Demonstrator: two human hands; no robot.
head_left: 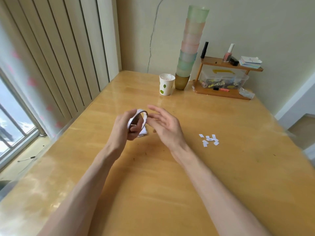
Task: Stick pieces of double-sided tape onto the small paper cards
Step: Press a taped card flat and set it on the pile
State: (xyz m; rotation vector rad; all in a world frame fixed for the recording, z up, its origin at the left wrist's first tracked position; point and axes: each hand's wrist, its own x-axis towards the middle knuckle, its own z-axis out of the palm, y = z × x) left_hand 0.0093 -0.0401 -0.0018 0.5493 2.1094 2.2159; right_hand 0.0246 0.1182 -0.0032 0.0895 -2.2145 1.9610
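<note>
The left hand (125, 126) curls its fingers round a tape roll (140, 111), holding the ring upright on its edge just above the table (148, 176). At 3 o'clock of it the right hand (164, 124) is spread, its fingers straight and relaxed, the fingertips close to the roll's far rim (whether they touch it or pinch a tape end, I cannot tell). A small pile of paper cards (143, 132) lies on the wood directly beneath the roll, partly covered by the left hand. At 4 o'clock of the right hand, well apart, a cluster of white paper bits (209, 139) is scattered. Farther out, at 12 o'clock, stands a paper cup (166, 86); just beside it rises a tall stack of tumblers (189, 53), and at 2 o'clock a wooden rack (221, 94) sits against the wall.
</note>
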